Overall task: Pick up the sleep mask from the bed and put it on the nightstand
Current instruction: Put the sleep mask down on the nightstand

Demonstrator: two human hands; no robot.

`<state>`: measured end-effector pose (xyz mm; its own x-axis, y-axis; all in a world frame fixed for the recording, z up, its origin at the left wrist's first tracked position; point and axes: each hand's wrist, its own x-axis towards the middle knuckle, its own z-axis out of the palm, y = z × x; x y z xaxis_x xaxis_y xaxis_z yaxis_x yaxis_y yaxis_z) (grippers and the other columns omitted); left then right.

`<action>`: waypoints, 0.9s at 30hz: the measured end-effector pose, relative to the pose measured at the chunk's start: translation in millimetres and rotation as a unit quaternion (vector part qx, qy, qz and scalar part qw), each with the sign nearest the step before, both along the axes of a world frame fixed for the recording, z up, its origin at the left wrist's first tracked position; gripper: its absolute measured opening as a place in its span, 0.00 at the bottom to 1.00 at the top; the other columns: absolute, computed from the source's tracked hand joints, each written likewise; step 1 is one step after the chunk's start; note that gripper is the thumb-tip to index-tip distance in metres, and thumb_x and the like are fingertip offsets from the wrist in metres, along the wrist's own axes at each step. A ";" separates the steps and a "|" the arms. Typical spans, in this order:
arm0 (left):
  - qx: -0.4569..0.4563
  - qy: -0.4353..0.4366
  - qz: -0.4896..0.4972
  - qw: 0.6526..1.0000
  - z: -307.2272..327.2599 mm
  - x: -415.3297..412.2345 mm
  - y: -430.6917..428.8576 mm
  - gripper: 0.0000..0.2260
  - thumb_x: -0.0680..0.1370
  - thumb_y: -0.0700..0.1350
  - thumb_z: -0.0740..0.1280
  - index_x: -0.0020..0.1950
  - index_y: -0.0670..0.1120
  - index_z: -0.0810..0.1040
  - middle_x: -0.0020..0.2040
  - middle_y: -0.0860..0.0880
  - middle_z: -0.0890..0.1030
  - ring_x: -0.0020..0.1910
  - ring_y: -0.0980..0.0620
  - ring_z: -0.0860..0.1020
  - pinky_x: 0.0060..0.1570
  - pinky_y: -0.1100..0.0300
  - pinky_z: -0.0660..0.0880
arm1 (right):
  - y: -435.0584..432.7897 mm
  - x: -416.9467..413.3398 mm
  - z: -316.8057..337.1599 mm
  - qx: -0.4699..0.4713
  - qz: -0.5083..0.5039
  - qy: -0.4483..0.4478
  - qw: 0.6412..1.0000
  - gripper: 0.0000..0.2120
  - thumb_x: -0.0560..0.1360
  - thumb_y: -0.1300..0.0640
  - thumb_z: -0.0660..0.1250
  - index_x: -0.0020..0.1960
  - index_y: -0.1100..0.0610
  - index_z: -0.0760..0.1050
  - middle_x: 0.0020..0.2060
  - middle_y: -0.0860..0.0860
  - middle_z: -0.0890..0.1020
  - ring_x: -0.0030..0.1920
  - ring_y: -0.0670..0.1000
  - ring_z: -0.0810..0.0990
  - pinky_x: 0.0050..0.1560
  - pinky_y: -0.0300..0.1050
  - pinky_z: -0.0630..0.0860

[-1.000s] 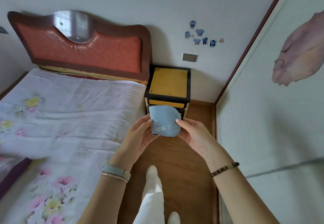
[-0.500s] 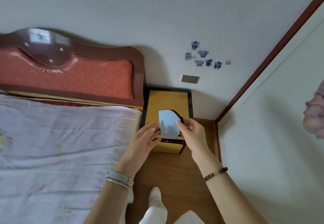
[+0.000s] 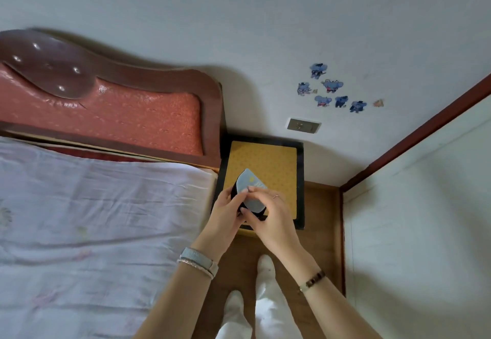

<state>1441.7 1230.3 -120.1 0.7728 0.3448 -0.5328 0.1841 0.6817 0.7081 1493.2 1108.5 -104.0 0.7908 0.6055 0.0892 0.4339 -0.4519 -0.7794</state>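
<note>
1. The lower half of the sleep mask is hidden behind the 2 hands; whether it touches the nightstand top or is just above it cannot be told.
2. The left hand pinches the mask's left edge, where a dark strap or backing shows, partly covered by fingers.
3. The right hand grips the mask's lower right side, fingers curled over it.
4. The mask is pale blue, folded to a rounded, pointed shape, with a small yellow mark; its printing is too blurred to read.
5. It sits over the front left part of the yellow, black-framed nightstand, beside the bed.
</note>
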 end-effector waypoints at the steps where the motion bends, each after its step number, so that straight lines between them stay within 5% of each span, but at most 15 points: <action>1: 0.000 0.009 0.019 1.000 -5.0 8.1 2.0 0.15 0.81 0.42 0.66 0.67 0.40 0.75 0.62 0.39 0.81 0.58 0.44 0.83 0.52 0.52 0.80 | 0.6 11.1 -1.0 0.005 0.016 0.014 1.000 0.17 0.74 0.55 0.73 0.61 0.55 0.80 0.60 0.46 0.82 0.63 0.47 0.75 0.63 0.38 0.72; 7: -0.007 0.049 0.078 0.996 -37.7 49.8 13.3 0.15 0.80 0.42 0.66 0.67 0.40 0.73 0.64 0.39 0.77 0.62 0.41 0.78 0.47 0.50 0.81 | -2.4 89.2 -17.3 0.036 -0.024 0.109 0.993 0.13 0.77 0.58 0.69 0.61 0.54 0.77 0.56 0.46 0.81 0.55 0.44 0.79 0.52 0.35 0.77; 13: -0.020 0.059 0.034 0.997 -68.6 72.6 15.6 0.10 0.79 0.42 0.67 0.60 0.43 0.77 0.55 0.43 0.80 0.51 0.49 0.84 0.44 0.54 0.81 | 4.9 144.2 -52.3 -0.049 -0.034 0.406 0.912 0.17 0.79 0.46 0.65 0.65 0.53 0.76 0.56 0.47 0.81 0.53 0.43 0.79 0.48 0.35 0.79; 19: 0.057 0.171 0.032 0.983 -115.0 97.8 27.4 0.15 0.81 0.42 0.65 0.67 0.42 0.72 0.59 0.42 0.77 0.60 0.44 0.78 0.51 0.52 0.81 | 26.4 161.8 -113.1 -0.077 -0.045 0.391 0.916 0.17 0.78 0.49 0.67 0.64 0.54 0.76 0.54 0.47 0.80 0.51 0.42 0.78 0.42 0.32 0.73; 23: 0.091 0.261 0.077 0.958 -162.5 116.2 38.8 0.19 0.78 0.42 0.69 0.68 0.41 0.73 0.57 0.45 0.79 0.59 0.44 0.79 0.54 0.50 0.81 | 46.9 166.5 -162.4 -0.080 -0.083 0.400 0.909 0.14 0.79 0.52 0.67 0.62 0.57 0.77 0.52 0.50 0.80 0.47 0.43 0.78 0.28 0.29 0.74; 27: 0.143 0.341 0.095 0.924 -211.4 131.1 49.5 0.20 0.78 0.43 0.69 0.69 0.42 0.71 0.58 0.47 0.77 0.58 0.47 0.77 0.57 0.51 0.79 | 65.6 173.9 -212.0 -0.106 -0.091 0.401 0.905 0.17 0.78 0.54 0.68 0.65 0.58 0.76 0.54 0.50 0.80 0.48 0.45 0.78 0.39 0.33 0.72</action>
